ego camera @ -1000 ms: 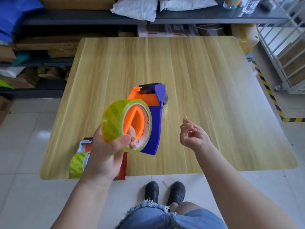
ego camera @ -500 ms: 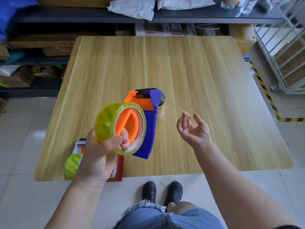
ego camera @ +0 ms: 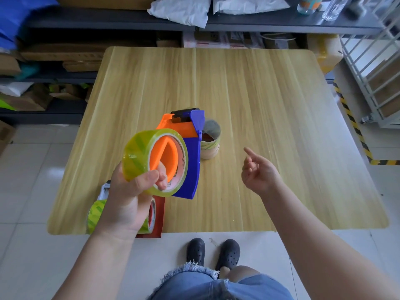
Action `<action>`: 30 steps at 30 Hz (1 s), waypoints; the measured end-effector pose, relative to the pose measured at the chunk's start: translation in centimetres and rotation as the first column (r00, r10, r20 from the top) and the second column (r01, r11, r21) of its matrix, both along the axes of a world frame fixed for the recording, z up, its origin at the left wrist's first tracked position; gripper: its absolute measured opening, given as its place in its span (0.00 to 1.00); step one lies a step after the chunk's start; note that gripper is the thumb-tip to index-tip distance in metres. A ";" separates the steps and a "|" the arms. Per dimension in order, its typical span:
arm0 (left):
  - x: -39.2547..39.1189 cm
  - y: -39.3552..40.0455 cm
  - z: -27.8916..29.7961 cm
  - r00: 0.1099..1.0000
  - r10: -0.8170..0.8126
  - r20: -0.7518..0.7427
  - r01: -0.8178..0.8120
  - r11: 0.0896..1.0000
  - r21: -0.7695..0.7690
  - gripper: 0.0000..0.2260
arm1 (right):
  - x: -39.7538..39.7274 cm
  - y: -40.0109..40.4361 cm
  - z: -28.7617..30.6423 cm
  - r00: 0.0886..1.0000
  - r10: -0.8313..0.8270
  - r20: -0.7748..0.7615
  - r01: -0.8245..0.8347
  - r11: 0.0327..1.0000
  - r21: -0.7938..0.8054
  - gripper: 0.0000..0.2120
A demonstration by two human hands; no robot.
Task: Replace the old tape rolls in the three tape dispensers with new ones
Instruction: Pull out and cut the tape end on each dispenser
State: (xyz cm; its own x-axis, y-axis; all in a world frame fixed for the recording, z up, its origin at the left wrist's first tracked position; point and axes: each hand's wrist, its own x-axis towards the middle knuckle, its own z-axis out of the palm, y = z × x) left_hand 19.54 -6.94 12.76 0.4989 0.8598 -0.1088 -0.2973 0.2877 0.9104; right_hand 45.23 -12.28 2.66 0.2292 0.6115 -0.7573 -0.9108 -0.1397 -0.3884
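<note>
So the left hand (ego camera: pixel 127 198) grips the blue and orange tape dispenser (ego camera: pixel 188 156) up above the table (ego camera: pixel 270 100), thumb on the yellow-green tape roll (ego camera: pixel 138 154) sitting on its orange hub; the right hand (ego camera: pixel 258 172) hangs loose and holds nothing, index finger sticking out; a near-spent roll (ego camera: pixel 211 144) stands on the table just behind the dispenser; 1 more dispenser (ego camera: pixel 104 202) with a roll lies at the near edge, mostly hidden under the left hand.
</note>
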 end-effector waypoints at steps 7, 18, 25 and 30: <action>-0.4 0.2 -0.2 1.000 0.030 0.009 -0.029 0.999 -0.037 0.19 | -0.3 -0.8 0.3 0.999 0.001 -0.038 0.003 0.995 0.100 0.06; 0.3 0.4 -0.4 0.992 0.120 0.034 -0.118 0.991 -0.066 0.19 | -1.6 -1.9 -0.9 0.934 0.194 0.299 -0.213 0.977 0.032 0.04; 1.0 0.3 -0.9 0.983 0.183 -0.009 -0.183 0.982 -0.056 0.03 | -3.4 -2.2 -0.9 0.841 0.026 0.540 0.009 0.998 -0.063 0.04; 0.9 0.7 -1.7 0.972 0.235 -0.014 -0.235 0.964 -0.124 0.04 | -4.7 -2.7 -1.3 0.811 0.033 0.584 0.023 0.996 -0.089 0.06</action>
State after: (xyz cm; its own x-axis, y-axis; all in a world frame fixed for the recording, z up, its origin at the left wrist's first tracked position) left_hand 20.43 -6.28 11.08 0.2847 0.9327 -0.2212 -0.3707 0.3199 0.8719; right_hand 40.52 -14.97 1.35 0.6425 0.5520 -0.5315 -0.5149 -0.2026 -0.8329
